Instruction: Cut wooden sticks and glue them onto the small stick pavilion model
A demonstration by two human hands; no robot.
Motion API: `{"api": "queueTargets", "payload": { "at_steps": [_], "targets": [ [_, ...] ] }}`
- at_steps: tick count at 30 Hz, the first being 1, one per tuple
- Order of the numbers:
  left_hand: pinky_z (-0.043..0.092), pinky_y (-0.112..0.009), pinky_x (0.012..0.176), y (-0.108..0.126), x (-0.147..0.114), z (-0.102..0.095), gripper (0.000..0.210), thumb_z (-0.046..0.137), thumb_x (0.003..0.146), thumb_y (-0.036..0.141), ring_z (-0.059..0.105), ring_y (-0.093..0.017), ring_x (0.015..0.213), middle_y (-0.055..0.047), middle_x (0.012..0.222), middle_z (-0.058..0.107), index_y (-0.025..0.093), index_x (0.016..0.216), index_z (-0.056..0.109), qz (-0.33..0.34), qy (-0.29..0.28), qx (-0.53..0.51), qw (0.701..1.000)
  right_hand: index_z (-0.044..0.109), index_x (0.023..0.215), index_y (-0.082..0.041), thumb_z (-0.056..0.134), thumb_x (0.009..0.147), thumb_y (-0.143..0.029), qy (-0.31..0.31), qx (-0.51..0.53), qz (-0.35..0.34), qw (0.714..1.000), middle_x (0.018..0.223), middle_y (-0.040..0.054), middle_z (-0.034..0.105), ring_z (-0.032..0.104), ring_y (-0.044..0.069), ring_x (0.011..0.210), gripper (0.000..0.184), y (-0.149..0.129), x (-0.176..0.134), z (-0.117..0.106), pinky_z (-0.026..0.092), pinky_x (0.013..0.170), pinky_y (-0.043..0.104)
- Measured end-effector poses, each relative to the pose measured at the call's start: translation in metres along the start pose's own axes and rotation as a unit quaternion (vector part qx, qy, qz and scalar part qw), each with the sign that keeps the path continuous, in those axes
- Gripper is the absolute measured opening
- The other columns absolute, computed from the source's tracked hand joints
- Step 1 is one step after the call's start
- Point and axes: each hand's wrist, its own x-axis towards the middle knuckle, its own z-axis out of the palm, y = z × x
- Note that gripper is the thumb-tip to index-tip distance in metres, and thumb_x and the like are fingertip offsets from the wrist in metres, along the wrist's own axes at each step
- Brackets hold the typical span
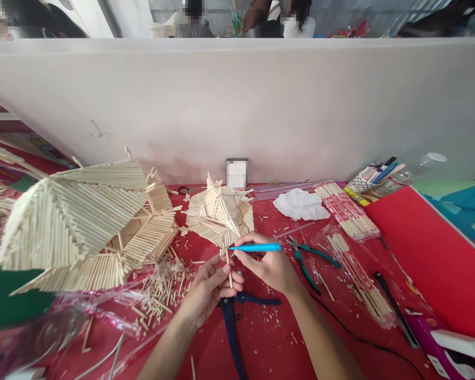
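Between the fingers of my left hand (210,285) is a thin wooden stick (229,268), held nearly upright. My right hand (275,269) grips a blue pen (259,247), its tip touching or very close to the stick's upper part. Just beyond both hands stands a small tiered roof model (221,208) built of sticks. Below my hands lies a dark blue hand cutter (231,332) with spread handles. A larger stick-built house model (87,211) with a sloping roof fills the left side.
Cut stick pieces (162,295) litter the red table (277,338). Green-handled pliers (311,261), crumpled white tissue (301,204) and packs of chopsticks (346,211) lie right. A pen cup (362,182) and a red board (423,248) sit farther right. A pale partition (237,105) closes the back.
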Motion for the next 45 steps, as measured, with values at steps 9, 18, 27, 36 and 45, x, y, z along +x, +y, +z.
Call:
{"api": "queueTargets", "payload": {
  "at_steps": [9, 18, 27, 36, 45],
  "targets": [
    [0.059, -0.014, 0.058, -0.0023, 0.0003, -0.0026, 0.044, 0.089, 0.079, 0.036, 0.074, -0.012, 0.063, -0.005, 0.074, 0.075, 0.014, 0.104, 0.061, 0.007, -0.008, -0.013, 1.000, 0.064, 0.095, -0.023, 0.064, 0.094, -0.031, -0.005, 0.030, 0.004, 1.000, 0.079, 0.0003, 0.076, 0.074, 0.016, 0.073, 0.009, 0.0037, -0.0011, 0.0012, 0.056, 0.065, 0.026],
    [0.058, -0.013, 0.058, -0.0031, -0.0003, -0.0034, 0.042, 0.087, 0.081, 0.035, 0.074, -0.012, 0.064, -0.003, 0.073, 0.074, 0.014, 0.104, 0.060, 0.010, -0.017, -0.014, 1.000, 0.065, 0.094, -0.023, 0.064, 0.094, -0.032, -0.013, 0.036, 0.002, 0.999, 0.080, 0.0005, 0.076, 0.075, 0.016, 0.074, 0.009, 0.0045, -0.0011, 0.0024, 0.056, 0.065, 0.026],
    [0.059, -0.014, 0.057, -0.0027, 0.0004, -0.0033, 0.047, 0.092, 0.075, 0.037, 0.074, -0.013, 0.063, -0.005, 0.074, 0.076, 0.015, 0.103, 0.060, 0.005, -0.006, -0.021, 1.000, 0.064, 0.095, -0.023, 0.064, 0.094, -0.031, -0.017, 0.036, 0.009, 0.999, 0.082, 0.0007, 0.076, 0.076, 0.017, 0.077, 0.008, 0.0062, -0.0009, 0.0019, 0.057, 0.067, 0.026],
    [0.059, -0.014, 0.057, -0.0016, 0.0005, -0.0018, 0.047, 0.091, 0.075, 0.038, 0.074, -0.013, 0.063, -0.005, 0.073, 0.076, 0.014, 0.102, 0.060, 0.007, -0.005, -0.018, 1.000, 0.062, 0.094, -0.024, 0.063, 0.094, -0.031, -0.013, 0.026, 0.006, 1.000, 0.078, -0.0004, 0.076, 0.074, 0.016, 0.071, 0.007, 0.0005, 0.0000, -0.0003, 0.056, 0.064, 0.026],
    [0.057, -0.014, 0.058, -0.0024, -0.0002, -0.0003, 0.049, 0.091, 0.074, 0.041, 0.073, -0.012, 0.063, -0.003, 0.073, 0.074, 0.015, 0.102, 0.059, 0.004, 0.000, -0.001, 1.000, 0.063, 0.094, -0.023, 0.063, 0.094, -0.032, -0.008, 0.008, 0.013, 1.000, 0.078, 0.0009, 0.075, 0.073, 0.017, 0.073, 0.010, -0.0018, -0.0022, -0.0049, 0.055, 0.066, 0.027]
  ]
}}
